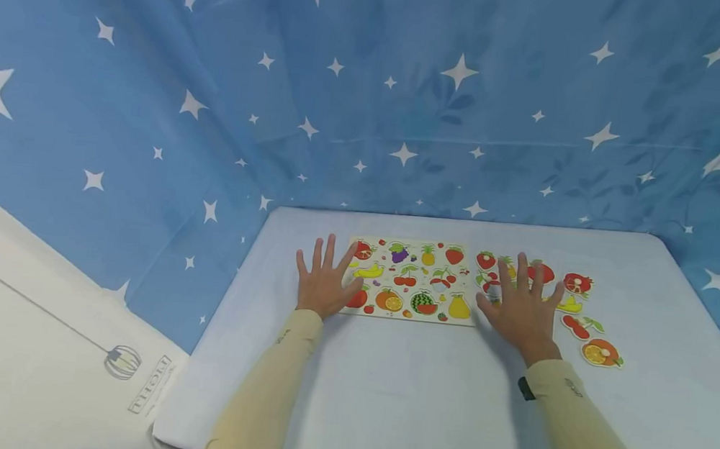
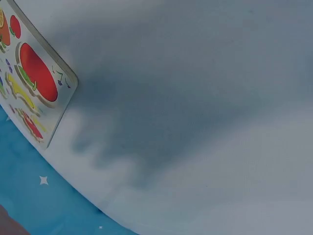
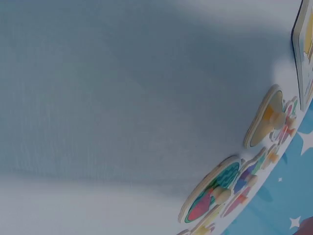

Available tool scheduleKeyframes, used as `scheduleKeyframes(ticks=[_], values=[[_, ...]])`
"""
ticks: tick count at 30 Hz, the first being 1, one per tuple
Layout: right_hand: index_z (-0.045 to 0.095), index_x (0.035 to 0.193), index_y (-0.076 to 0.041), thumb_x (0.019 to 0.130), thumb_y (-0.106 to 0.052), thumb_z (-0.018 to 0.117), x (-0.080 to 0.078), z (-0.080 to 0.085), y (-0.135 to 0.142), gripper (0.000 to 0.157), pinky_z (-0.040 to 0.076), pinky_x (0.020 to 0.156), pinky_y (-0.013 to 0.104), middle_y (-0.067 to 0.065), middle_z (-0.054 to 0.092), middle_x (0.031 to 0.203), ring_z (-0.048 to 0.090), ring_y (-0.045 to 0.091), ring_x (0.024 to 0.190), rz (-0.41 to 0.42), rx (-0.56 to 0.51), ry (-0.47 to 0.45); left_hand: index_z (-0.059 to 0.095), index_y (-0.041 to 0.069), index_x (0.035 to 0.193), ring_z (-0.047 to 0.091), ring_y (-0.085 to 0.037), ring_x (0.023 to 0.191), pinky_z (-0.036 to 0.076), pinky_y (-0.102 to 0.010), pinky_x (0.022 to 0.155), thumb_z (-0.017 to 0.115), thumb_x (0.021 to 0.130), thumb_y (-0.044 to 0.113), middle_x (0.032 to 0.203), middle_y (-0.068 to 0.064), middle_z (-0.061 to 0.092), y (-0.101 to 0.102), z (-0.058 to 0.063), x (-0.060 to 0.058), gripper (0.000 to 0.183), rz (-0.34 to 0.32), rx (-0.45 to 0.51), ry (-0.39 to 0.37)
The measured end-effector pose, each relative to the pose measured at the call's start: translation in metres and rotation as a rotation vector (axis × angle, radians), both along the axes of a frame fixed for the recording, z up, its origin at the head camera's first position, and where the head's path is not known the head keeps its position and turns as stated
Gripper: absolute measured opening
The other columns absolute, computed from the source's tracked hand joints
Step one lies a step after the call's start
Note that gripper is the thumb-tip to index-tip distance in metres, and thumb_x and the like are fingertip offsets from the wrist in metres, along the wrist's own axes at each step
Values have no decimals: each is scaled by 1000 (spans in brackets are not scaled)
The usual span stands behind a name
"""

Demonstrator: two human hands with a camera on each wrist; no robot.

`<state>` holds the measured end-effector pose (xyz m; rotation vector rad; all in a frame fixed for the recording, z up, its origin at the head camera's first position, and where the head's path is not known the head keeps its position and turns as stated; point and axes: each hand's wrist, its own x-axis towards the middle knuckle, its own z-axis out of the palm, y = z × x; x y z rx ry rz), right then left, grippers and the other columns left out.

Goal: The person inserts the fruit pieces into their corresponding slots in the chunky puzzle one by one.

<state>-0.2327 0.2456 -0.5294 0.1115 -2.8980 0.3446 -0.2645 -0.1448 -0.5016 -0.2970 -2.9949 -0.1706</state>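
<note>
A flat fruit puzzle board (image 1: 416, 319) lies on the table, with printed fruit shapes such as grapes, pineapple, watermelon and pear. Beside its left end is my left hand (image 1: 323, 287), palm down, fingers spread, holding nothing; its shadow falls on the cloth in the left wrist view. My right hand (image 1: 523, 316), also spread and holding nothing, overlaps a group of loose knobbed fruit pieces right of the board. Around it show a strawberry piece (image 1: 485, 260), a pomegranate piece (image 1: 578, 284), a cherry piece (image 1: 579, 327) and an orange piece (image 1: 601, 352). A watermelon piece (image 3: 210, 191) appears in the right wrist view.
A white cloth covers the table (image 1: 401, 402). Blue curtain fabric (image 1: 358, 109) with white stars hangs behind the far edge and along the left. A pale panel (image 1: 30, 337) with a lamp drawing stands at the lower left. The right wrist wears a dark band (image 1: 526, 389).
</note>
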Motion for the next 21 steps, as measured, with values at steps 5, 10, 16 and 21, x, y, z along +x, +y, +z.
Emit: scheduleKeyframes(ticks=[5, 10, 16, 21], values=[[31, 165, -4, 97, -46, 69, -3, 4, 6, 88, -4, 112, 87, 29, 10, 174, 6, 55, 156, 16, 2, 31, 18, 36, 173, 1, -39, 164, -2, -72, 123, 45, 104, 62, 180, -13, 3, -1, 2, -5, 79, 11, -14, -30], [32, 164, -4, 97, -45, 69, -6, 6, 7, 87, -1, 112, 87, 30, 12, 173, 9, 56, 155, 20, 3, 48, 17, 32, 174, 3, -39, 163, 0, -72, 123, 48, 104, 63, 180, -14, 7, -8, -2, -5, 83, 23, -10, -51], [35, 163, -4, 97, -42, 69, -1, 6, 10, 84, -3, 111, 88, 33, 14, 171, 9, 56, 154, 4, -33, 13, 17, 25, 174, 8, -40, 163, 2, -73, 123, 54, 102, 63, 178, -17, 15, -17, -9, 2, 89, 24, 44, -164], [33, 164, -2, 99, -43, 68, -4, 3, 18, 84, -2, 112, 87, 33, 13, 171, 8, 57, 155, -16, -35, -1, 19, 21, 174, 13, -41, 162, 3, -74, 123, 58, 100, 65, 176, -18, 20, -27, -14, 7, 95, 42, 95, -258]])
